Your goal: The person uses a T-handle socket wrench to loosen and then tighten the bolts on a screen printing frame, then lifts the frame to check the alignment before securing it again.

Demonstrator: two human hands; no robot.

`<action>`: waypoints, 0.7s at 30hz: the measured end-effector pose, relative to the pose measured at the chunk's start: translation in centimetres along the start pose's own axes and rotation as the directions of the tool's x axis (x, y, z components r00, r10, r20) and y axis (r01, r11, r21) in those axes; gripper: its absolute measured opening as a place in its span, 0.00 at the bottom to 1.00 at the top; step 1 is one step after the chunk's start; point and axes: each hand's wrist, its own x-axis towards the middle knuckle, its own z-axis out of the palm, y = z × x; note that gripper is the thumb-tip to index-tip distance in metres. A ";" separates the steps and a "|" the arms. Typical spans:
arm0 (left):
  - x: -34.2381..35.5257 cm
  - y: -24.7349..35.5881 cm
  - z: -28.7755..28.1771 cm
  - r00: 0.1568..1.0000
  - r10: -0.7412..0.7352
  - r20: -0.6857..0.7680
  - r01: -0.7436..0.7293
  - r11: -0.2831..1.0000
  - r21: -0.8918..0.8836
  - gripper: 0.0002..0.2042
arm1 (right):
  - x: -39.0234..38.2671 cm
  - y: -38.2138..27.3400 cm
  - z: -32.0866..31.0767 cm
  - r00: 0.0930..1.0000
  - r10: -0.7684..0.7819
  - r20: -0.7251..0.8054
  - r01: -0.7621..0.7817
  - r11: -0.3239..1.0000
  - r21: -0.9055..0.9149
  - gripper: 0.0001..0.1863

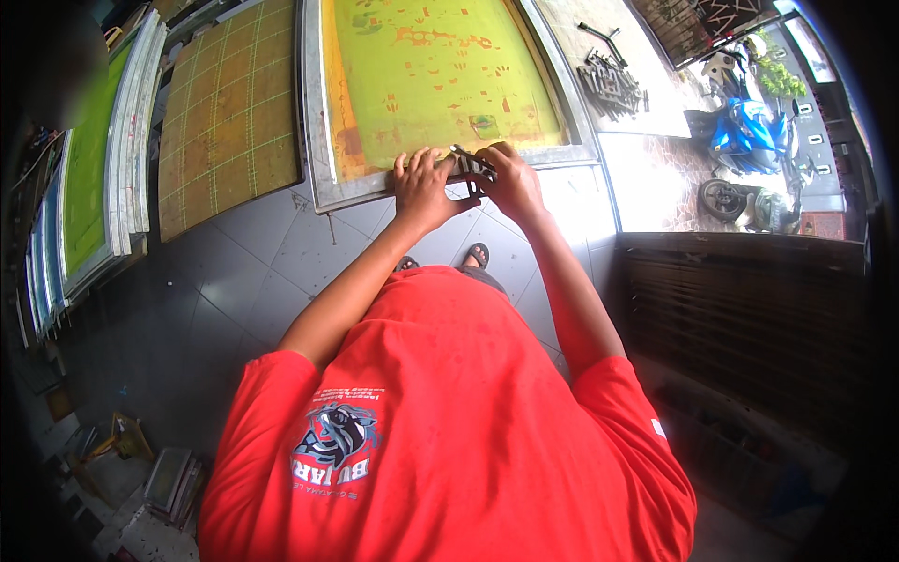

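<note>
A large screen-printing frame [375, 192] with a pale metal border lies in front of me. Its yellow-green mesh [431, 103] carries small orange-brown shapes. At the near edge, both hands are at a small dark metal clamp [475, 174]. My left hand [423, 190] is curled at the clamp's left side, fingertips over the frame's border and thumb reaching beneath. My right hand [511, 184] grips the clamp from the right, fingers bent around it. Fingers partly cover the clamp, so I cannot tell how firmly it sits on the border.
Several metal clamps [613, 82] lie heaped on a pale surface at the far right. Left of the frame is a brown board [229, 122] with a grid of lines, beside stacked screens [89, 178]. A dark slatted rack [740, 309] and a blue motorcycle [749, 131] are to the right.
</note>
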 end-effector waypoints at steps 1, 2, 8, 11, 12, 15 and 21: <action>-0.1 -0.2 0.1 1.000 0.003 -0.015 -0.003 1.000 0.002 0.38 | -0.2 0.3 -0.3 1.000 -0.011 -0.022 0.011 1.000 -0.003 0.14; -0.2 -0.3 0.3 1.000 0.005 -0.030 -0.005 1.000 0.003 0.39 | -0.3 0.3 -1.3 0.998 0.007 -0.054 -0.008 1.000 -0.017 0.14; -0.2 0.1 0.0 0.999 -0.030 0.019 0.029 0.997 0.066 0.41 | -1.0 1.9 -1.2 0.991 0.131 -0.020 -0.131 0.991 -0.019 0.13; -0.1 0.0 0.0 1.000 -0.009 0.006 0.009 1.000 0.023 0.41 | -1.0 1.9 -0.2 0.992 0.114 -0.059 -0.116 0.992 -0.046 0.10; -0.1 -0.1 0.1 1.000 -0.006 0.003 0.005 1.000 0.019 0.41 | -1.0 2.0 -0.1 0.991 0.119 -0.059 -0.122 0.991 -0.047 0.09; -0.2 -0.2 0.1 1.000 -0.006 0.014 0.006 0.999 0.032 0.41 | -0.7 2.4 -0.4 0.999 -0.026 -0.034 0.025 0.999 -0.030 0.07; -0.3 -0.2 0.0 0.999 -0.003 0.032 0.001 0.997 0.083 0.40 | -0.3 2.3 -1.1 0.998 0.053 0.026 -0.052 0.998 -0.032 0.11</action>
